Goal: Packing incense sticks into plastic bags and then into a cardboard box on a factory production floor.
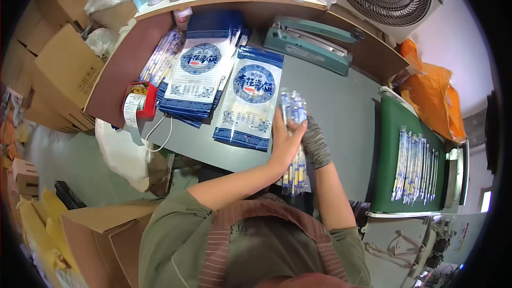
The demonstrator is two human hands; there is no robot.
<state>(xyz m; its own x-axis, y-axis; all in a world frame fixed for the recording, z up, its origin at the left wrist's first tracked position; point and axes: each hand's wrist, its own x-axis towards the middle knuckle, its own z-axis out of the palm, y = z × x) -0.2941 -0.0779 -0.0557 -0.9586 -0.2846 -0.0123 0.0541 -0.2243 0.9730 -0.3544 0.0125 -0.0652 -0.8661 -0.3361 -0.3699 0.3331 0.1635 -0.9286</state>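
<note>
Left fingers (pixel 278 121) close round wrapped-stick bundle (pixel 295 173), long axis fore-and-aft; right hand (pixel 316 141) against its right side, grip unclear; blue-white pouch (pixel 249 101) just left of fingers.

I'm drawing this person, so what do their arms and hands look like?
Both sleeves are olive green and end around the elbows, leaving the forearms bare. Streaky grey cloth wraps the right wrist. The left hand shows no glove.

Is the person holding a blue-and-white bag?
No, the left hand and right hand hold wrapped sticks; the bags lie on the gray table.
</note>
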